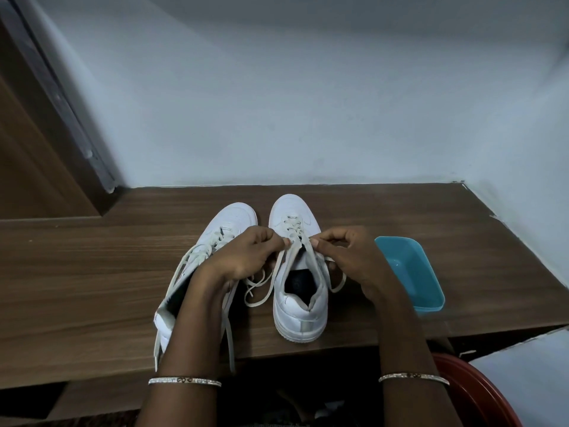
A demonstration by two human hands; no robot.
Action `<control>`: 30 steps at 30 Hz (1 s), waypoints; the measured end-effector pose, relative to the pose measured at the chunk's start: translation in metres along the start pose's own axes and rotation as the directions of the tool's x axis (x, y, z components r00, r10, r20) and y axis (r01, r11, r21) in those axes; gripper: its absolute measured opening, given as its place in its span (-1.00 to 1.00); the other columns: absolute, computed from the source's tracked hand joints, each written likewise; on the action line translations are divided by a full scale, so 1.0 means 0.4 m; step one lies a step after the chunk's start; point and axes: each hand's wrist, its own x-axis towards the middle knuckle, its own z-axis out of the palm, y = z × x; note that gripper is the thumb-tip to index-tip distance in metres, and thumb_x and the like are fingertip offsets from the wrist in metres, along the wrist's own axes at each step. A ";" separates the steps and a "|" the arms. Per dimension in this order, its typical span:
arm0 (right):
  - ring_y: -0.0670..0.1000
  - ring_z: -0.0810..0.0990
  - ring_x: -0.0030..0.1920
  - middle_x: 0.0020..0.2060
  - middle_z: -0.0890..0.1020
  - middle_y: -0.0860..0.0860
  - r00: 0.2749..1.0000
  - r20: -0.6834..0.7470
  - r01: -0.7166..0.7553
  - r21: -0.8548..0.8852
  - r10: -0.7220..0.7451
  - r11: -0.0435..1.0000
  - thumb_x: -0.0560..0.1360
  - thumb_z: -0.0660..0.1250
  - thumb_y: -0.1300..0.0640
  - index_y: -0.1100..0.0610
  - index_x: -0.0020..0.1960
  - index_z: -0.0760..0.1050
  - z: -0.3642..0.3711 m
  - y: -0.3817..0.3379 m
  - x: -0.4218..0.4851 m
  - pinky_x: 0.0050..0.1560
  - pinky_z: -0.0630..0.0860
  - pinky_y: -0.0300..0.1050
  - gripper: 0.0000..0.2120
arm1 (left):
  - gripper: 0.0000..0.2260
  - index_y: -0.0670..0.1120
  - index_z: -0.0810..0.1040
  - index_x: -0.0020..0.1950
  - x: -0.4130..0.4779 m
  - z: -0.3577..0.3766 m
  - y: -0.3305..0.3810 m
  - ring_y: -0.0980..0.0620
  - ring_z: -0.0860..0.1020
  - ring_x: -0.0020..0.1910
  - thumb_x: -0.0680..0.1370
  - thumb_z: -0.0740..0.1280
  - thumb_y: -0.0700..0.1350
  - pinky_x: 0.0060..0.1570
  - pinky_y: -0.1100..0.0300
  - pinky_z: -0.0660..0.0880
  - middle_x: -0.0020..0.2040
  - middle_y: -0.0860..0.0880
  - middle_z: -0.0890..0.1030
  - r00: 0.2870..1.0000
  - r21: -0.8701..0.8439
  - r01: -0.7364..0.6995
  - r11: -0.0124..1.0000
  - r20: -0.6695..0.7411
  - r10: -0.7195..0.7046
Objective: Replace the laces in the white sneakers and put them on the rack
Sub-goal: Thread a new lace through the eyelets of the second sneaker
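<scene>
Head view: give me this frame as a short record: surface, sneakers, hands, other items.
surface: wooden table
right sneaker: upright, laced, toe toward wall
left sneaker: laces loose, one end hanging over table edge
left hand: pinches right sneaker's lace
right hand: pinches the same lace
other: blue tub, right of sneakers

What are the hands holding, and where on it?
The left hand and right hand each pinch a strand of the lace on the right-side sneaker, near its tongue.
</scene>
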 end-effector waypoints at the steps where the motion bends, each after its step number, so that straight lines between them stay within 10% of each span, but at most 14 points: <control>1: -0.13 0.63 -0.31 -0.31 0.70 0.00 1.000 0.005 0.003 -0.013 -0.003 1.000 0.49 0.48 0.20 0.12 -0.12 0.70 -0.001 0.003 0.002 -0.24 0.61 -0.16 -0.97 | -0.62 -0.29 0.47 -0.15 0.001 0.001 0.003 -0.13 0.30 -0.34 0.56 0.32 0.05 -0.40 0.15 0.18 -0.28 -0.16 0.47 1.000 -0.035 -0.006 0.999 -0.005 0.006; 15: -0.17 0.51 -0.38 -0.40 0.62 -0.08 1.000 0.024 0.009 -0.198 -0.005 0.980 0.54 0.36 0.13 0.17 -0.19 0.61 0.009 0.018 0.014 -0.28 0.43 -0.18 -0.83 | -0.75 -0.21 0.48 -0.19 0.014 0.015 0.001 0.00 0.58 -0.31 0.64 0.12 -0.26 -0.19 0.13 0.51 -0.21 -0.19 0.62 0.987 -0.338 -0.005 0.941 -0.152 -0.050; 24: -0.10 0.65 -0.08 -0.10 0.70 -0.04 0.999 -0.044 -0.003 -0.030 0.002 1.000 0.56 0.39 0.12 0.01 0.02 0.64 -0.017 0.015 0.011 0.02 0.58 -0.14 -0.92 | -0.82 -0.18 0.52 -0.11 0.018 0.004 -0.011 -0.06 0.53 -0.31 0.59 0.35 -0.08 -0.19 0.00 0.52 -0.22 -0.15 0.59 0.970 -0.222 -0.129 0.967 -0.232 0.076; 30: -0.14 0.62 0.13 0.16 0.65 -0.07 0.983 -0.171 0.067 0.004 -0.065 0.998 0.53 0.27 0.42 -0.05 0.25 0.55 -0.040 -0.004 0.008 0.12 0.59 -0.15 -0.54 | -0.87 -0.06 0.60 -0.16 0.015 0.007 0.011 0.00 0.53 -0.27 0.48 0.49 -0.05 -0.22 0.07 0.49 -0.22 -0.07 0.64 0.813 0.099 -0.333 0.938 -0.475 0.338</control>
